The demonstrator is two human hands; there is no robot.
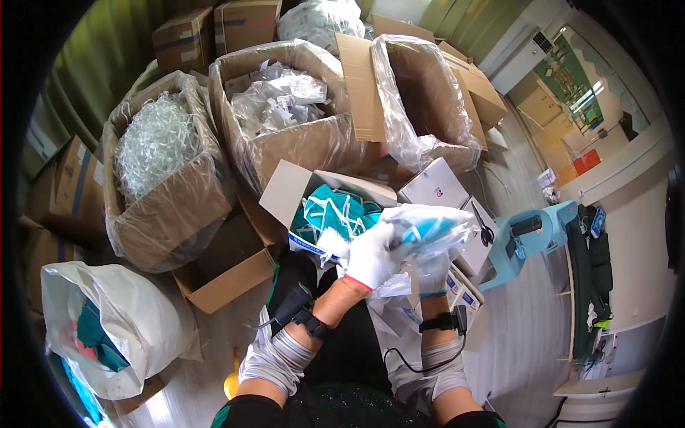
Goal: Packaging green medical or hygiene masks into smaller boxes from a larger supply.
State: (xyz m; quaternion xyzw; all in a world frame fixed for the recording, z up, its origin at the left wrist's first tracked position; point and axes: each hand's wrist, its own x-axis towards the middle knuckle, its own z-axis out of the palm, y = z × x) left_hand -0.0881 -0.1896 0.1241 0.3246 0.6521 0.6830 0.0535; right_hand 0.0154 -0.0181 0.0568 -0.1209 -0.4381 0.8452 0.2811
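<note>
In front of me, a clear plastic bag (457, 217) with a teal piece inside, likely a face mask, is held up between both hands. My left hand (374, 255), in a white glove, is closed on the bag's left side. Below the bag is my right hand (431, 272), also gloved; it seems to grip the bag, though the plastic covers most of its fingers. Just left of the hands, an open white carton (284, 187) holds several teal face masks (334, 212) with white straps.
Behind stand large plastic-lined cartons: one with white straps (158, 146), one with clear bags (282, 100), one wide open (435, 89). Black scissors (484, 227) lie on white boxes (435, 184) beside a light-blue plastic stool (531, 246). A white sack (153, 314) sits at lower left.
</note>
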